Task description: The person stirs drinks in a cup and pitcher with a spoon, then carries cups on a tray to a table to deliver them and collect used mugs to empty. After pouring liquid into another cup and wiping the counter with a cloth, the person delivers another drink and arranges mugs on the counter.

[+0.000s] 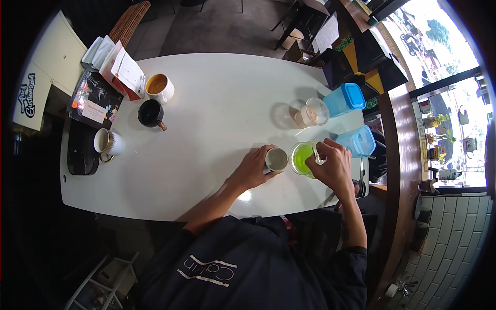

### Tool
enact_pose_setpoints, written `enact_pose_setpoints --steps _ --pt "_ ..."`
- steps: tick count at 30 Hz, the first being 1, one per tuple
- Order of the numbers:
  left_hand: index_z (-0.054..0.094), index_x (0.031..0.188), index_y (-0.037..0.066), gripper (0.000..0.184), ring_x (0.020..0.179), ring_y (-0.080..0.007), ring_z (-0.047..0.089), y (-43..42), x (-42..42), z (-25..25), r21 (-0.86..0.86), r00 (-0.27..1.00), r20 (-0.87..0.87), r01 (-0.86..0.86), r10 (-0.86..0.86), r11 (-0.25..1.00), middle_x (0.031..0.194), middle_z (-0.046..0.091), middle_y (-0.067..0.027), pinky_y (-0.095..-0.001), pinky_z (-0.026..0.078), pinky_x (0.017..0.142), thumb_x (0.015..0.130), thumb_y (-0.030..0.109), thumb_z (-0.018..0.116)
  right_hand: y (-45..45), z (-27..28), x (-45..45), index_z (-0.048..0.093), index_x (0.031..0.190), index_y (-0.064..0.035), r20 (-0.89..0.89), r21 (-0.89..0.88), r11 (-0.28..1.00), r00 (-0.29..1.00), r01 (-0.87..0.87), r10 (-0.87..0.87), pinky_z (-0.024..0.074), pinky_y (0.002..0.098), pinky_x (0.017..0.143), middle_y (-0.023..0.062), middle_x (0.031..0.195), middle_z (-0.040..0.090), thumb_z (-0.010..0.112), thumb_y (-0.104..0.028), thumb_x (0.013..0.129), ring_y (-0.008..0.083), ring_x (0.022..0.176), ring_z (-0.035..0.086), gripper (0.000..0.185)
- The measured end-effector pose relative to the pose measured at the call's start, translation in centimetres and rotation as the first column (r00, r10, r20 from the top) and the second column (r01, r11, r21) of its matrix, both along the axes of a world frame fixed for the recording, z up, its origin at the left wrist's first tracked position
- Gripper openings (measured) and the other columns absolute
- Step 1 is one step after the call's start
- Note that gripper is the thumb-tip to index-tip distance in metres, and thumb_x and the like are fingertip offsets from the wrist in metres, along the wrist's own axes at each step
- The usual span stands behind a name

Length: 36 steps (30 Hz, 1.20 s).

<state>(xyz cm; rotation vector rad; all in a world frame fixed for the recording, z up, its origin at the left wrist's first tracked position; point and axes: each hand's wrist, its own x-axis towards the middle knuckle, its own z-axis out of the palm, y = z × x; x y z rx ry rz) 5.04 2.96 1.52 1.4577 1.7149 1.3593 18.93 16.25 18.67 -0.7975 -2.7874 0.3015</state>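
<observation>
Wrapped round a small cup (276,159) with a pale grey inside is my left hand (252,169), closed near the table's front edge. Just right of it stands a clear glass pitcher (296,155) holding bright green liquid. My right hand (335,164) is closed on the pitcher's clear handle, with its fingers reaching over the rim. The cup and the pitcher are side by side, close together. Beyond them is a clear plastic cup (313,111) with something pale inside.
Two blue containers, a lidded one (345,99) and a lower one (357,141), stand at the right. At the left are a white mug (164,94) with brown contents, a black cup (150,113), a pale mug (109,143) and upright pouches (124,70) on the white table (217,103).
</observation>
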Motion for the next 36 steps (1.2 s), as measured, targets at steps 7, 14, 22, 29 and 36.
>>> enact_pose_setpoints --steps 7,14,22,29,36 --pt "0.044 0.129 0.007 0.066 0.116 -0.0373 0.054 -0.09 0.12 0.39 -0.031 1.000 0.005 -0.009 0.009 0.999 0.125 0.055 -0.0166 -0.0447 0.045 0.096 0.078 0.026 0.081 -0.08 0.05 0.04 0.065 0.073 -0.0034 0.049 -0.077 0.996 0.998 0.048 -0.044 0.0409 0.0439 0.059 0.0110 0.069 0.056 0.073 -0.021 0.063 0.0330 0.061 0.056 0.022" --pt "0.044 0.129 0.007 0.066 0.115 -0.0369 0.055 -0.07 0.07 0.19 -0.025 1.000 0.004 -0.009 0.009 1.000 0.125 0.055 -0.0165 -0.0445 0.046 0.096 0.077 0.025 0.082 -0.02 0.06 -0.12 0.066 0.074 -0.0032 0.054 -0.057 0.998 0.998 0.034 -0.031 0.0423 0.0433 0.058 0.0110 0.070 0.057 0.074 -0.022 0.063 0.0324 0.062 0.058 0.023" --pt "0.043 0.130 0.007 0.067 0.113 -0.0355 0.056 -0.13 0.14 0.35 0.003 0.998 -0.049 -0.034 0.034 0.999 0.121 0.059 -0.0144 -0.0444 0.046 0.095 0.078 0.027 0.080 -0.11 0.24 -0.30 0.066 0.075 -0.0032 0.061 -0.048 0.998 0.998 0.031 -0.028 0.0426 0.0434 0.058 0.0110 0.070 0.057 0.074 -0.022 0.063 0.0324 0.061 0.058 0.023" --pt "0.045 0.126 0.007 0.065 0.112 -0.0371 0.056 0.00 0.17 0.05 0.025 0.999 -0.024 -0.032 0.032 0.999 0.121 0.057 -0.0160 -0.0444 0.047 0.093 0.076 0.024 0.082 -0.16 0.50 -0.46 0.067 0.076 -0.0038 0.061 -0.036 0.999 0.998 0.021 -0.018 0.0432 0.0430 0.058 0.0107 0.070 0.058 0.074 -0.022 0.063 0.0325 0.062 0.059 0.023" --pt "0.045 0.125 0.007 0.064 0.110 -0.0377 0.056 0.18 0.20 -0.24 0.047 1.000 0.006 -0.028 0.028 0.998 0.121 0.057 -0.0159 -0.0452 0.047 0.092 0.076 0.023 0.083 -0.14 0.76 -0.51 0.068 0.078 -0.0045 0.068 -0.037 0.999 0.998 0.021 -0.018 0.0438 0.0426 0.059 0.0104 0.071 0.058 0.074 -0.022 0.063 0.0323 0.062 0.059 0.023"
